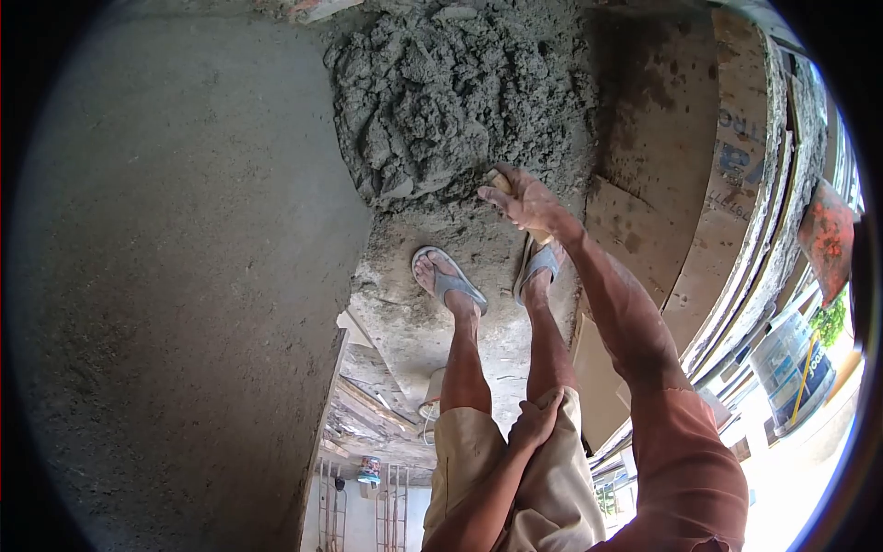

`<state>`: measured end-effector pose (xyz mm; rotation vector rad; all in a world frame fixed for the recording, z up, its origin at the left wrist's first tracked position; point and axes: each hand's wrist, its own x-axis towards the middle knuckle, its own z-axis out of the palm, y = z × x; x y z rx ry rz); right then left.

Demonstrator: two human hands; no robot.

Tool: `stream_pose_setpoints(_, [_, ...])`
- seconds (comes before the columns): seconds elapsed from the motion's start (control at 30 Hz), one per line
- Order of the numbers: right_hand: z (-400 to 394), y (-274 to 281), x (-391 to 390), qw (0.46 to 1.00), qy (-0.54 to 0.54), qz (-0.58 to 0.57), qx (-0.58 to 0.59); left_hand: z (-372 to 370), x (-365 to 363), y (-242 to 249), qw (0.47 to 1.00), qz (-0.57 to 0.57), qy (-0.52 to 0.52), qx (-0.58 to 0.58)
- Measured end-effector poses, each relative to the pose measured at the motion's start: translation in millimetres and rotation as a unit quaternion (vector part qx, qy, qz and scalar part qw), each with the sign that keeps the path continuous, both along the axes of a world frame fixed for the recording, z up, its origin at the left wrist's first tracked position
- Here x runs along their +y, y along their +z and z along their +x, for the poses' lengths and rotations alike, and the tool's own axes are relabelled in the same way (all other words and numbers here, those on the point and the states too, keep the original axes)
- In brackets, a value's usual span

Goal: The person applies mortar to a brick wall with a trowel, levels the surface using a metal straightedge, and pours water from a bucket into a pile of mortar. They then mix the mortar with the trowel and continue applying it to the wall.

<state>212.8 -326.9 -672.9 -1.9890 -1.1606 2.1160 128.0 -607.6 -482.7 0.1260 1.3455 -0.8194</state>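
Observation:
My right hand [529, 204] is closed around a tan wooden-handled tool [499, 181] at the near edge of a heap of wet grey mortar [432, 101]. One end of the wood shows past the thumb and another bit below the palm; the tool's working part is hidden. Lower down, my left hand [536, 421] rests on my right knee, over the hem of the beige shorts [469, 460], its fingers lying over the leg with no tool in them. My feet, in grey flip-flops [455, 283], stand just below the heap.
Smooth grey wet-looking mortar [184, 230] spreads over the left side. Stained boards [653, 230] with printing line the right. Beyond them are a reddish metal piece [825, 241] and a bucket [793, 373]. Behind my legs stand a pale bucket [430, 396] and a small can [369, 469].

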Motion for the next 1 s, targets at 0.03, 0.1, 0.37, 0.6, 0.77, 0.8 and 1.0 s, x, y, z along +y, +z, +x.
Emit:
stream_pose_setpoints(0.03, [9.4, 4.3, 9.7, 0.993, 0.074, 0.093, 0.015, 0.7, 3.1, 0.0, 1.000, -0.004, 0.004, -0.006])
stream_pose_setpoints(0.1, [14.1, 20.8, 28.6, 0.973, 0.107, 0.192, -0.072, 2.0, 7.4, 2.8, 1.000, -0.015, 0.005, -0.004])
stream_pose_setpoints(0.37, [19.5, 19.6, 113.2, 0.863, 0.174, 0.353, -0.317, 1.1, 0.1, 0.7, 1.000, 0.004, -0.002, 0.007])
stream_pose_setpoints(0.6, [15.6, 8.0, 58.5, 0.878, 0.227, 0.265, -0.328, 8.0, 3.7, 2.1, 1.000, 0.009, 0.018, 0.014])
stream_pose_setpoints(0.77, [-35.8, -18.9, 9.5, 0.787, 0.473, 0.291, -0.268, 5.8, 0.6, 5.4, 1.000, 0.016, 0.010, 0.020])
stream_pose_setpoints(0.8, [-25.6, -20.3, -0.4, 0.721, 0.549, 0.331, -0.263, 5.1, 2.5, 7.8, 1.000, 0.011, 0.001, 0.019])
stream_pose_setpoints(1.0, [23.9, 47.6, 44.6, -0.022, 0.749, 0.439, -0.495, 5.1, 6.1, 6.7, 1.000, 0.018, -0.004, 0.018])
